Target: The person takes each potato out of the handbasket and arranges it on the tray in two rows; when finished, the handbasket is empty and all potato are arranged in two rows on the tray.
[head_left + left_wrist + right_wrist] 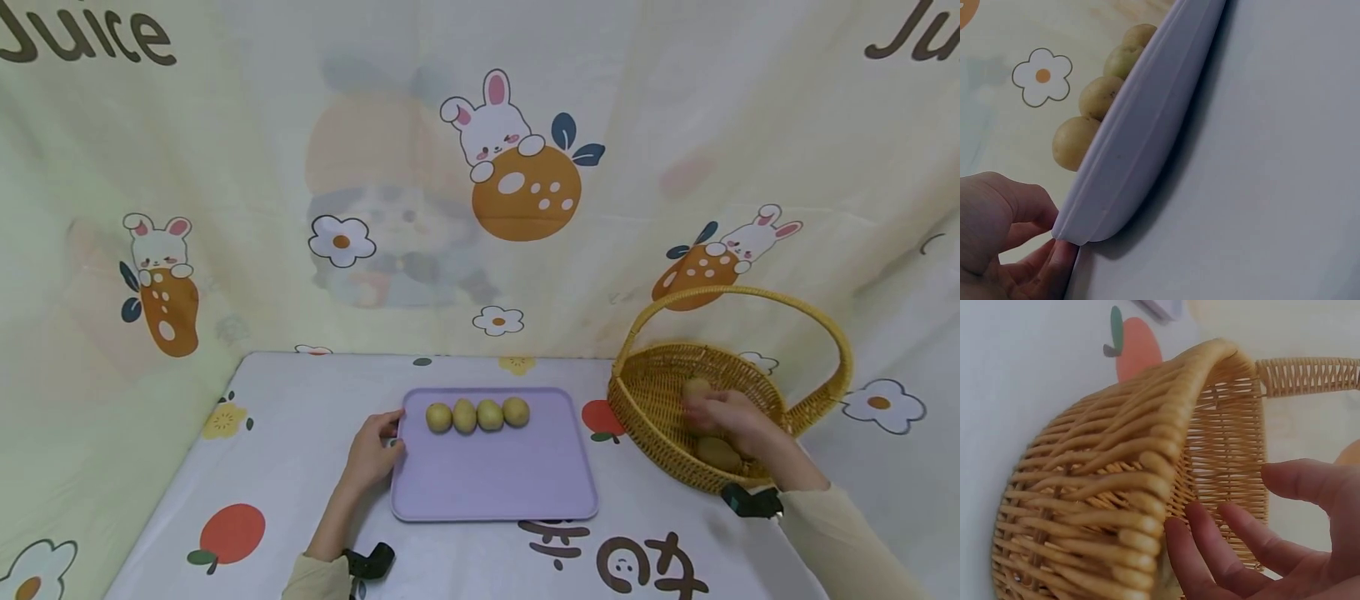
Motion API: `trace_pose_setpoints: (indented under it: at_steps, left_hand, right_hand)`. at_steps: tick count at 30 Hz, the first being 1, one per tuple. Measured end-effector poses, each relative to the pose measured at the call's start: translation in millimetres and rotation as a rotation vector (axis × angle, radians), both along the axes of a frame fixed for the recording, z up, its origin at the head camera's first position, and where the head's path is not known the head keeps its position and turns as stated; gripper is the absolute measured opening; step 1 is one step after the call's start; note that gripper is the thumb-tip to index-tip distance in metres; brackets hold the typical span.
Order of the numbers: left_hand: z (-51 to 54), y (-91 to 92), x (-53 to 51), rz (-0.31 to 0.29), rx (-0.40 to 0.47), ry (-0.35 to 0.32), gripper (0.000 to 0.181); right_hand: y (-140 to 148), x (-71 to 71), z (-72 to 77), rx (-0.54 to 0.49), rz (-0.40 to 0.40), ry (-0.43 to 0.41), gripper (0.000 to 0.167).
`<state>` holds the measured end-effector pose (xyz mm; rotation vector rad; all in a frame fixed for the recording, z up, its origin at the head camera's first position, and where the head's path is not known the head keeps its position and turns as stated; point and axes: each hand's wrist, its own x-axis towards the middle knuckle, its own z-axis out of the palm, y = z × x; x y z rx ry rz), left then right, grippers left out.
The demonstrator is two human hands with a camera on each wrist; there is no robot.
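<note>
right hand (731, 415) reaches into ridged, rounded wicker basket (652, 387).

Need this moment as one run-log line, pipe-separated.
left hand: pinching lilac tray at left edge | right hand: in wicker basket, thumb and fingers apart | tray: four potatoes in a row

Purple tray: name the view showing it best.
The head view: it shows almost the entire purple tray from above. The left wrist view shows its outer side; the right wrist view, only a corner.
</note>
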<state>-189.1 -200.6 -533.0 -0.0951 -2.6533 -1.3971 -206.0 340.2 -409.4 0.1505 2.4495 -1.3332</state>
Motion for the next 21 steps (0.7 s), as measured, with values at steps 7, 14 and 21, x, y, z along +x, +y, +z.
trace_pose_setpoints:
  at_steps: [7, 14, 21]
  left_hand:
    - [0.4, -0.6, -0.2, 0.007, -0.005, -0.012, 0.053]
    - [0.0, -0.6, -0.1, 0.004, 0.000, -0.004, 0.053]
    - [0.9, 0.0, 0.6, 0.000, 0.001, 0.004, 0.053]
  right_hand:
    - [4, -3.6, -4.4, 0.006, -0.061, -0.097, 0.055]
    - [5, -3.9, -13.9, -0.043, -0.019, -0.148, 0.049]
    - [4, -6.4, -19.9, 0.110, 0.090, -0.099, 0.038]
